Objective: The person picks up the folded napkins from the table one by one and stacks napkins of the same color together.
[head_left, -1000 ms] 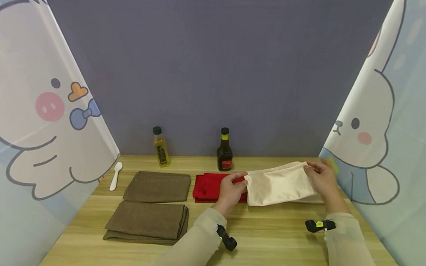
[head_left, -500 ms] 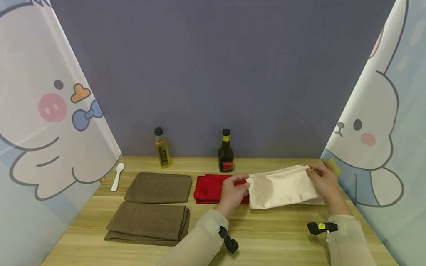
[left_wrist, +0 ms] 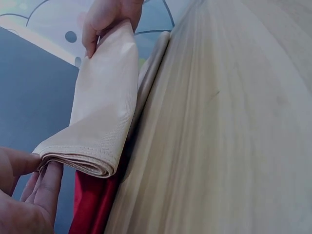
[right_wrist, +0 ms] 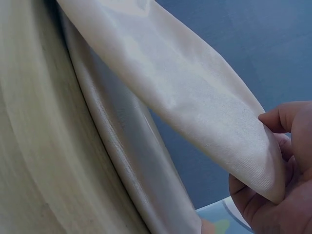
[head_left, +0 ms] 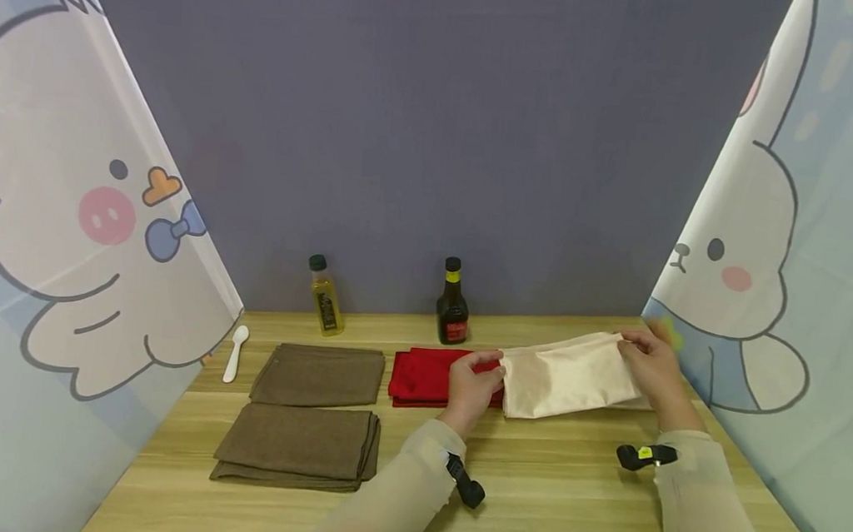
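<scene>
A folded cream satin cloth (head_left: 568, 377) is stretched between my two hands at the right of the table. My left hand (head_left: 471, 389) pinches its left end between thumb and fingers, over a folded red cloth (head_left: 421, 376). At the other end my right hand (head_left: 652, 366) pinches the cloth's folded edge. In the right wrist view, a second cream cloth (right_wrist: 131, 141) lies on the table below the raised one, with a gap between them. The left wrist view shows the stacked layers of the held cloth (left_wrist: 100, 97) at my left fingertips.
Two folded brown cloths, the far one (head_left: 320, 376) and the near one (head_left: 300, 444), lie at the left. A white spoon (head_left: 235, 353) is beyond them. An oil bottle (head_left: 327, 298) and a dark sauce bottle (head_left: 454, 303) stand along the grey back wall (head_left: 422, 132).
My left hand and the cloth's left end have shifted slightly right over the red cloth. My right hand has moved a little right and down. Both hands keep their pinch.
</scene>
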A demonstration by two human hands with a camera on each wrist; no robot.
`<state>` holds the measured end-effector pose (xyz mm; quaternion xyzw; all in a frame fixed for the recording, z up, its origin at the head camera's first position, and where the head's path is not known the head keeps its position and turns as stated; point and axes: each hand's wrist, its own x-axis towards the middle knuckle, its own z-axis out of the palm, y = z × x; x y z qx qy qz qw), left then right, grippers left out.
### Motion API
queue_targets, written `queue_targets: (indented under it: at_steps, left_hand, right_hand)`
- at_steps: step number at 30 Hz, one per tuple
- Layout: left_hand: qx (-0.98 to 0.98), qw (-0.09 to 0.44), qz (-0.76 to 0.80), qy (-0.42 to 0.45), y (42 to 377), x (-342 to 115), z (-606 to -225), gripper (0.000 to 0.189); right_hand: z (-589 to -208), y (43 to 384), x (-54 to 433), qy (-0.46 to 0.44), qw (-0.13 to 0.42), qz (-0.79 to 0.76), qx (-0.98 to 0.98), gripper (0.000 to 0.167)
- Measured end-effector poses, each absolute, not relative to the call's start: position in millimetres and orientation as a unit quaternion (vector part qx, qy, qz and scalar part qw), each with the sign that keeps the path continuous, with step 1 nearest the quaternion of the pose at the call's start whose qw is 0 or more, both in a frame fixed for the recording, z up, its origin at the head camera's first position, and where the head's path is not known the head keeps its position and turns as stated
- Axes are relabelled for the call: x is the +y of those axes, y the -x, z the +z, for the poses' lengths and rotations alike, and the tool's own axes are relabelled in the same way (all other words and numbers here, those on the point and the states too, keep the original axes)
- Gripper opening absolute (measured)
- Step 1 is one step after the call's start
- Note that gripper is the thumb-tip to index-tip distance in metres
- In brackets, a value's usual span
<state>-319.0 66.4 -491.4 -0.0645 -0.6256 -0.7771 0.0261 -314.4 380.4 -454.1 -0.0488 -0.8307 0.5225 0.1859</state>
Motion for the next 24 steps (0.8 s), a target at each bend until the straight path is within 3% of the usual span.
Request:
queue_targets:
  at_steps: [12,24]
  left_hand:
    - [-0.637,0.034,-0.768,0.060,317,74,-494,0.022]
    - [-0.678,0.006,-0.728,0.101,316,81,-499,0.040]
  right_hand:
    - [-457,313,387,0.049,0.162,0.527,-0.833,0.053]
    - [-462,310,394,0.068,0.171,0.529,-0.828,0.051]
